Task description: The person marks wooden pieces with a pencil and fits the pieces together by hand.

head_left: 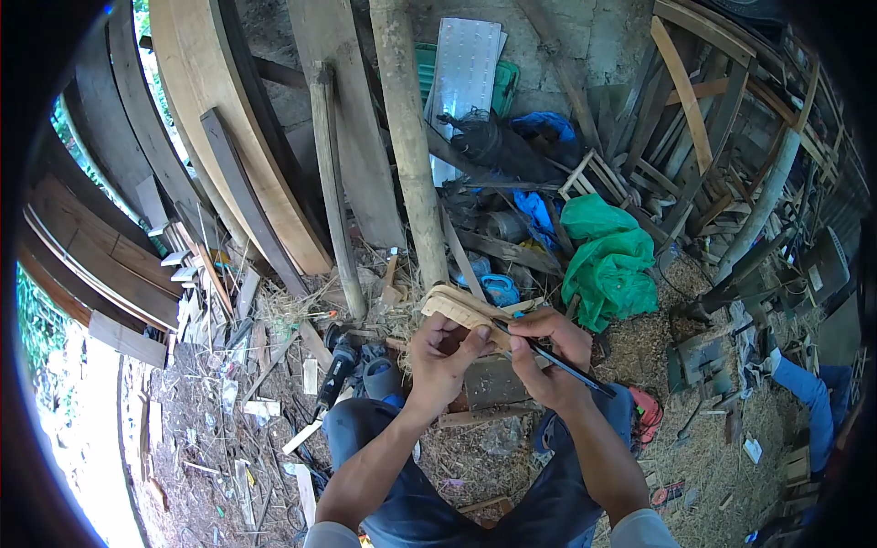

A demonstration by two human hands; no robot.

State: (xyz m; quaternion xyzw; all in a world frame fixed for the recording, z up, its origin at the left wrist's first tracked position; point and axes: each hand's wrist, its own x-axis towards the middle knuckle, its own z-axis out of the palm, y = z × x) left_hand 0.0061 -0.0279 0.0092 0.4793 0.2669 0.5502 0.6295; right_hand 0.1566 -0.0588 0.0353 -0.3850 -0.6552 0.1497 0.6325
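Above my lap, my left hand (443,358) grips a pale carved wooden piece (457,307) with a rounded end, its fingers and thumb closed around the lower edge. My right hand (555,356) is closed on a slim black stick-like tool (577,373), which slants from the wood down to the right. The tool's tip meets the wood or lies very near it; I cannot tell its exact kind. Both hands are close together at the wooden piece. Below them stands a wooden block (495,385) between my knees.
A bamboo post (408,137) rises just ahead. Long boards (242,137) lean at the left. An angle grinder (339,370) lies by my left knee. A green plastic bag (610,265) and scrap wood are on the right. Another person's leg (804,388) shows far right.
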